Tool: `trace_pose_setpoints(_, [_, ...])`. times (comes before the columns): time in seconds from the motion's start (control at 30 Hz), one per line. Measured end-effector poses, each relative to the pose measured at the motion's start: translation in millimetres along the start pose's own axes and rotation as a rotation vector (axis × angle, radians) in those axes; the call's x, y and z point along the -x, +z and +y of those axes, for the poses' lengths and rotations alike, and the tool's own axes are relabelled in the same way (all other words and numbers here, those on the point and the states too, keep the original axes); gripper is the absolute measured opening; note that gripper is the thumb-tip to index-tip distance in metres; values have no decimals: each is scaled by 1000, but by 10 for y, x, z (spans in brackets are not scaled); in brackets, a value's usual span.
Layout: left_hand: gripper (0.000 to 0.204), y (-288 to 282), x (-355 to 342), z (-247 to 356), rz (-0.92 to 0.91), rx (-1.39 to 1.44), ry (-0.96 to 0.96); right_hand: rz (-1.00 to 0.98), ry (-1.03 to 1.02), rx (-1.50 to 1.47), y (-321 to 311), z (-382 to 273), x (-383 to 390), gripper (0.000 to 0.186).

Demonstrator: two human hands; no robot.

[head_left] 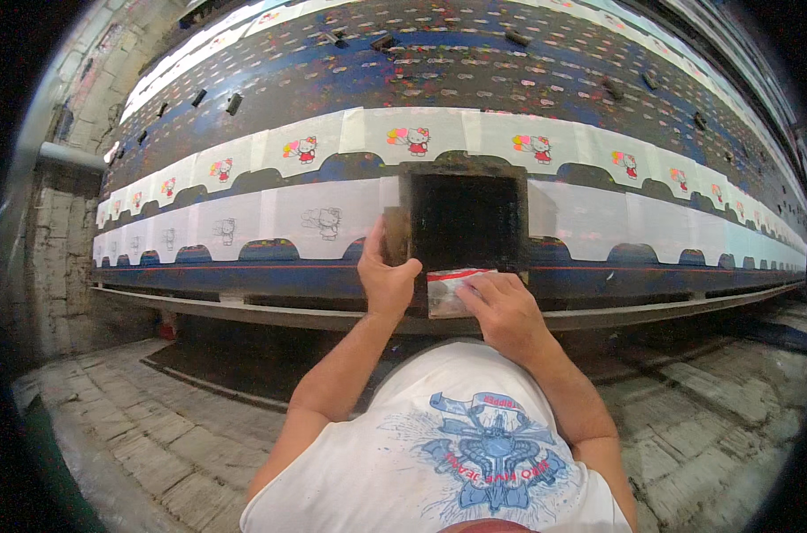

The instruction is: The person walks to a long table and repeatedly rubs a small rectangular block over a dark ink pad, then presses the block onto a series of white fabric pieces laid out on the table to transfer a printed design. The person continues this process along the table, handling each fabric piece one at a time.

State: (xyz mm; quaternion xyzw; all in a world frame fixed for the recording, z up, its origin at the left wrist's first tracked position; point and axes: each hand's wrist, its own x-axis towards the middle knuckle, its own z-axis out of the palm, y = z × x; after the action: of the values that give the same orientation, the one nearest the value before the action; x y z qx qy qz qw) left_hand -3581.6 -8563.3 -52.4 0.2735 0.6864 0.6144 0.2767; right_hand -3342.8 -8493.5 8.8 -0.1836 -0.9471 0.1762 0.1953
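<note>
A dark printing screen frame (464,167) with a black mesh lies over the near row of white fabric pieces. At its left side, my left hand (387,280) grips a brownish edge piece, fingers along the outer side and thumb toward the frame. My right hand (503,306) is closed on a whitish, plastic-looking squeegee (446,293) with a red strip along its top, at the near end of the frame. The fingertips of my right hand are partly hidden. Left of the frame, a fabric piece (330,222) bears a thin dark outline of a cartoon cat.
Behind runs a row of white pieces (412,133) with coloured cat prints and balloons. Farther back, the long stained table (457,67) carries small dark blocks (516,37). A rail (332,318) edges the near side. Grey paved floor (155,435) lies below.
</note>
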Motion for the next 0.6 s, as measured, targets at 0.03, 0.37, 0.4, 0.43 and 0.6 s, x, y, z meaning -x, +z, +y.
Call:
trace_pose_setpoints(0.03, [93, -4, -15, -16, -9, 11, -9, -48, 8, 9, -28, -3, -28, 39])
trace_pose_setpoints(0.37, [82, -149, -78, -96, -99, 48, -26, -188, 68, -31, -224, 742, -924, 35])
trace_pose_setpoints(0.4, [80, -167, -99, -106, -100, 38, 1, -167, 75, -1, -202, 823, -1037, 36])
trace_pose_setpoints(0.43, [79, -180, -121, -115, -103, 17, -3, -130, 69, 6, -202, 893, -1120, 37])
trace_pose_setpoints(0.6, [79, -244, -176, -135, -175, 19, 29, -119, 169, -32, -154, 1025, -1365, 41])
